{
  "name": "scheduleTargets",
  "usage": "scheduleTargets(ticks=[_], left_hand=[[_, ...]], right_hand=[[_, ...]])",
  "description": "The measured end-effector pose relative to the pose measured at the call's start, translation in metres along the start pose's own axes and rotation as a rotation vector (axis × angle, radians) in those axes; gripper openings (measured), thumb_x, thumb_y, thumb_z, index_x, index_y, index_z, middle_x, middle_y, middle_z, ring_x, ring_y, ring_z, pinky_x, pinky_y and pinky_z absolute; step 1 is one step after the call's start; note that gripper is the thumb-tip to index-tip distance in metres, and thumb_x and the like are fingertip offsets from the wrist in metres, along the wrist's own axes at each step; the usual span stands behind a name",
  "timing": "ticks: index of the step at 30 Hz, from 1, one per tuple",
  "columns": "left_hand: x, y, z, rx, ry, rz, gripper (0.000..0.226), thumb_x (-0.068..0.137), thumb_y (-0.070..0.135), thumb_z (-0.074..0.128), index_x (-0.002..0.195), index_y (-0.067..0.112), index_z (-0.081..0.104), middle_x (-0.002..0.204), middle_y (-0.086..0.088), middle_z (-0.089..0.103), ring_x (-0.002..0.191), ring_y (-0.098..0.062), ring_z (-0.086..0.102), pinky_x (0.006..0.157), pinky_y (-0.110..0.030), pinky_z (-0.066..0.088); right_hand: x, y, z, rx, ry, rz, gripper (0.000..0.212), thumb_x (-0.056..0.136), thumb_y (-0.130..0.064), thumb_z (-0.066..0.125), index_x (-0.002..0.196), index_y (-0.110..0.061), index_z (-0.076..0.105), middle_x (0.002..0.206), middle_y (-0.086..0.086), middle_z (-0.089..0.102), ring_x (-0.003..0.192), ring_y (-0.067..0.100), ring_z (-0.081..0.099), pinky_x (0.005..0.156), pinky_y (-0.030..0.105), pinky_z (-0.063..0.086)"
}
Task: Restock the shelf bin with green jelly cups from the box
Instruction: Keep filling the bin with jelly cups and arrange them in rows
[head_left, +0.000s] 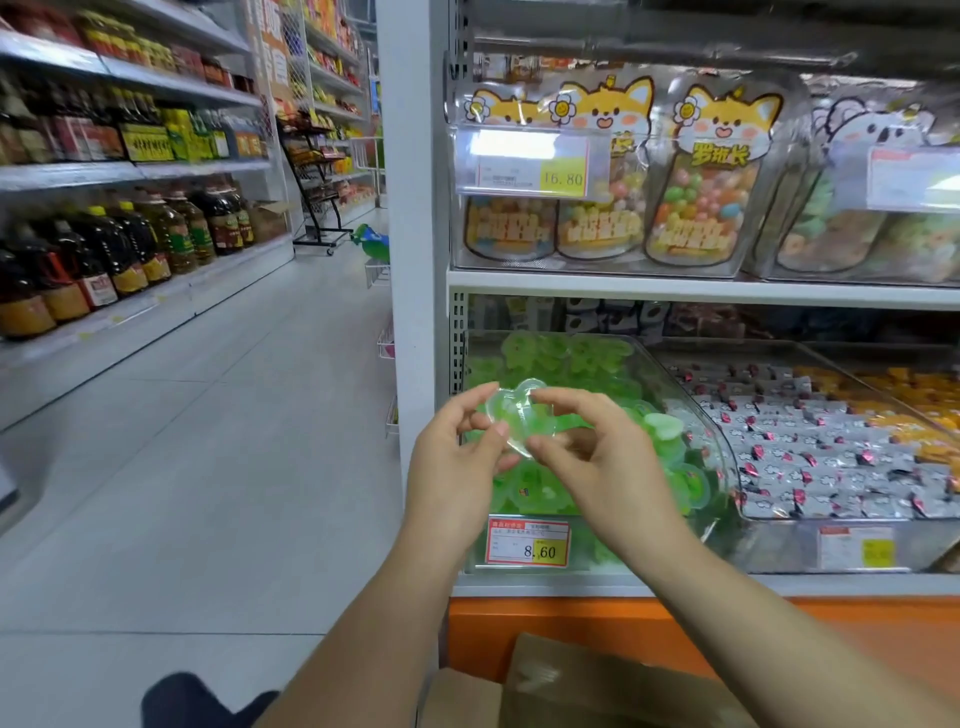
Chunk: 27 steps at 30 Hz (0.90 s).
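A heart-shaped green jelly cup (514, 413) is held up in front of the shelf between both hands. My left hand (457, 457) pinches its left edge with thumb and fingers. My right hand (602, 457) pinches its right edge. Behind them stands the clear shelf bin (717, 441), holding several green jelly cups (670, 441) piled inside. The cardboard box (587, 686) sits low at the bottom of the view, under my forearms; its contents are hidden.
A price tag reading 8.60 (527, 540) hangs on the bin front. To the right is a bin of wrapped candies (831, 457). Candy bags (701, 182) fill the shelf above. An aisle floor (208, 441) and bottle shelves (104, 249) lie left.
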<state>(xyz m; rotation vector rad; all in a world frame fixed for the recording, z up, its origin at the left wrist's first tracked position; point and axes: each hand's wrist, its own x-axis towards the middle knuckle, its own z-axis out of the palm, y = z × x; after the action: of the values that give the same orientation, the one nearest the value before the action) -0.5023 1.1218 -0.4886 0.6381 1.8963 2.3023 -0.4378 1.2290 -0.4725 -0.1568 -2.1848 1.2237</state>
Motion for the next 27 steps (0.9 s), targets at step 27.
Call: scheduleTargets(ticks=[27], left_hand=[[0.035,-0.041,0.010,0.390,0.151,0.324,0.044,0.084,0.011,0.045,0.110,0.046,0.047,0.103,0.007,0.058,0.092,-0.001,0.058,0.084,-0.012,0.045]], right_hand=[[0.161,0.080,0.087,0.323,0.165,0.564,0.026,0.087,0.007,0.050,0.108,0.003,0.065,0.089,0.014,0.065,0.066,0.018,0.059,0.068,0.026,0.052]])
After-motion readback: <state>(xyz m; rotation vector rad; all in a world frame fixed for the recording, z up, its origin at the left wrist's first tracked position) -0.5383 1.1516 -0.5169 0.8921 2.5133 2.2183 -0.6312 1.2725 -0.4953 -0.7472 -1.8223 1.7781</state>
